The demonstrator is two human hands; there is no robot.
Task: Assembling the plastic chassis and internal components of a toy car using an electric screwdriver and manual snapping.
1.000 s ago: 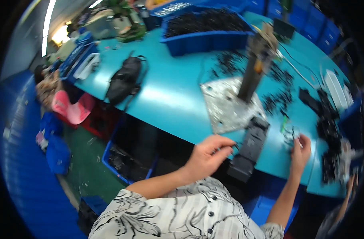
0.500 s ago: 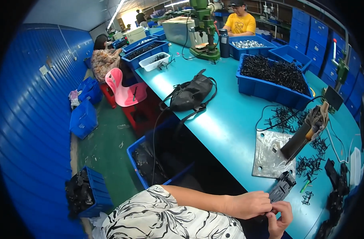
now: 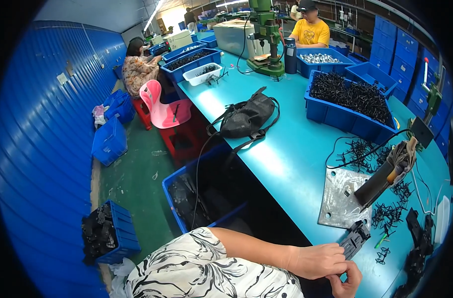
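A dark grey moulded plastic part (image 3: 354,241) lies at the near edge of the table, its far end close to a metal plate. My left hand (image 3: 318,261) is closed over the near end of this part, hiding that end. Right beside it, my right hand (image 3: 346,281) has its thumb and forefinger curled together at the left fingertips. What sits between the right fingers is hidden. A small green-handled tool (image 3: 382,240) and a few small black plastic pieces (image 3: 383,256) lie to the right of the part.
A metal plate (image 3: 335,196) carries a slanted dark post (image 3: 373,186) with cloth wrapped on top. Black pieces are heaped around it and fill a blue bin (image 3: 353,119). A black bag (image 3: 249,116) lies mid-table. Blue crates stand on the floor; two people sit farther off.
The whole view has shifted slightly, so the table things sit a little farther right. My right fingers have drawn in closer to my left hand, with the grey part staying near the plate.
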